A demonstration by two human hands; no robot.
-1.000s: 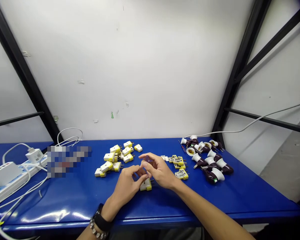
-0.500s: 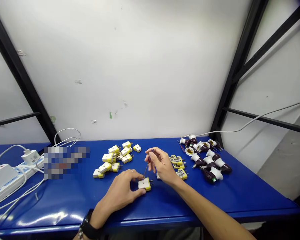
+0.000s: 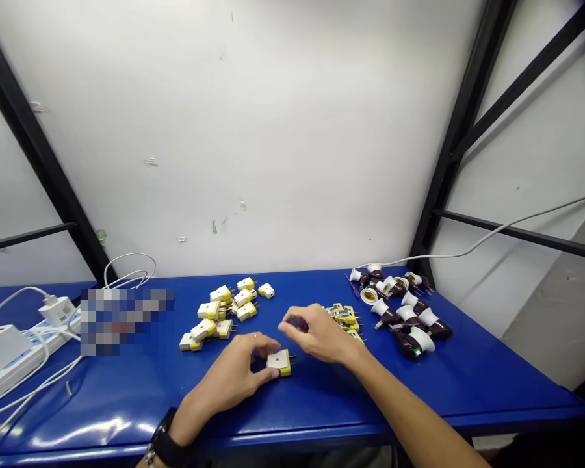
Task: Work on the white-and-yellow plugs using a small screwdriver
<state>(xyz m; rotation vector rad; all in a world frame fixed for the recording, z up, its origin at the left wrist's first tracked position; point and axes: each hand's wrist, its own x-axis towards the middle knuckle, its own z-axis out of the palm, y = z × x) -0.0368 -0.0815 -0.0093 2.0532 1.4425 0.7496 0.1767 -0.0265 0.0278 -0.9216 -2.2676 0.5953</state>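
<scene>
My left hand (image 3: 231,369) rests on the blue table, its thumb and fingers closed around a white and yellow electrical plug (image 3: 277,359). The plug lies flat, with its two prongs pointing right and a small hole in its top face. Just above and to the right of it, my right hand (image 3: 320,335) is curled around a screwdriver (image 3: 298,322). Only part of the purple handle shows; the shaft is hidden. Behind that hand lie several open plug halves (image 3: 346,314) with metal parts inside, partly covered by it.
A pile of white and yellow plugs (image 3: 219,311) sits left of centre. On the right are several brown and white lamp sockets (image 3: 404,315), with another screwdriver (image 3: 355,287) beside them. Power strips (image 3: 14,354) and white cables occupy the left side.
My right hand has moved down and turned, and the screwdriver's shaft, earlier pointing down at the plug, no longer shows. My left hand still holds the plug in nearly the same place.
</scene>
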